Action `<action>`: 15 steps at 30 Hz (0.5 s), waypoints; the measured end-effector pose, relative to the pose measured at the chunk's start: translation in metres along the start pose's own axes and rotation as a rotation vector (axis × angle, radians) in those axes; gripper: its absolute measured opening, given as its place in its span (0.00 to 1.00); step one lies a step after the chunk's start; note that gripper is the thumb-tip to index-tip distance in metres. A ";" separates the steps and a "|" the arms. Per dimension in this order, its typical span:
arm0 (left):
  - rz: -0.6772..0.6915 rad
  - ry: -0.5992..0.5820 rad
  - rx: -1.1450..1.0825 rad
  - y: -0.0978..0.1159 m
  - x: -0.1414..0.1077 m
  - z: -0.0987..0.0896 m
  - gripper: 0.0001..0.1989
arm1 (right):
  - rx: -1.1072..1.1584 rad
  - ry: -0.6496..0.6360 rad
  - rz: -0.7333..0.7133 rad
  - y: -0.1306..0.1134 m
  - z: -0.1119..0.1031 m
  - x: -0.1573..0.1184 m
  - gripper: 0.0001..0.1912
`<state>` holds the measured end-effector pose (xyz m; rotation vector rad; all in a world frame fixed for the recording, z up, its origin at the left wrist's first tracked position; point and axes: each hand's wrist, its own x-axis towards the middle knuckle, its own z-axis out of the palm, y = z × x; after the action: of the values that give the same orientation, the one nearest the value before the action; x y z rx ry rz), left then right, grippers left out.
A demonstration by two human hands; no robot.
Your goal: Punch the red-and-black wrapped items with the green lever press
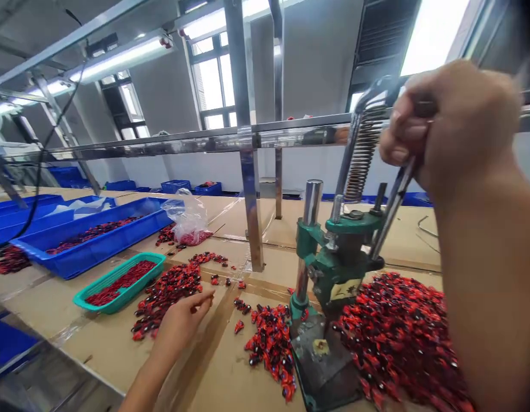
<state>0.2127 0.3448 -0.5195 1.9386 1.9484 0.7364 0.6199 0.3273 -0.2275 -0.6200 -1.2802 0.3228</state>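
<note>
My right hand (466, 120) is wrapped round the lever handle of a green hand press (342, 263), at the upper right. The press stands on the table with its dark base plate (329, 366) toward me; a small pale piece (320, 347) sits on the plate. My left hand (185, 320) is low over the table, beside a pile of small red and black parts (174, 286), thumb and fingertips brought together; whether something small is between them is too tiny to tell. More such parts lie left of the press (271, 337) and in a large heap (402, 332) on its right.
A green basket (119, 283) with thin red pieces sits left of my left hand. Behind it are a long blue tray (97, 234) and a clear plastic bag (187, 214). A metal post (251, 212) rises from the table, joined to a horizontal rail (183, 143).
</note>
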 end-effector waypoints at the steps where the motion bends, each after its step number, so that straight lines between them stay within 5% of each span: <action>1: 0.055 -0.023 -0.175 0.016 -0.004 0.012 0.21 | 0.021 -0.013 0.019 -0.002 0.000 0.000 0.09; 4: 0.160 -0.144 -0.562 0.072 -0.019 0.055 0.22 | -0.004 -0.092 0.064 -0.006 -0.001 -0.002 0.12; 8: 0.269 -0.284 -0.663 0.131 -0.040 0.104 0.19 | -0.056 -0.116 0.078 -0.010 0.001 -0.007 0.12; 15: 0.393 -0.321 -0.471 0.143 -0.052 0.135 0.14 | 0.004 -0.095 0.017 -0.010 0.008 -0.010 0.14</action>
<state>0.4081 0.3079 -0.5601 1.9940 1.1001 0.8278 0.6080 0.3156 -0.2286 -0.6187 -1.3653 0.3721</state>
